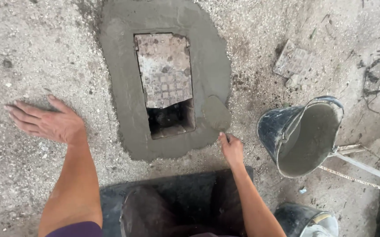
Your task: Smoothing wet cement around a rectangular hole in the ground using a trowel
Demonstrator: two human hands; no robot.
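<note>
1. Rough gravelly concrete ground [32,175] lies under me, with a wet cement border [119,79] ringing a rectangular hole [172,119].
2. My left hand [45,120] rests flat on the ground, fingers spread, holding nothing.
3. My right hand [231,149] grips a trowel [216,113], its blade on the wet cement just right of the hole.
4. A checkered metal plate [163,70] covers most of the hole.
5. A black bucket [302,136] to my right tilts toward me, grey cement inside.

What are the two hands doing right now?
Left hand: open, flat on the gravelly ground.
Right hand: closed around a trowel on the wet cement.
</note>
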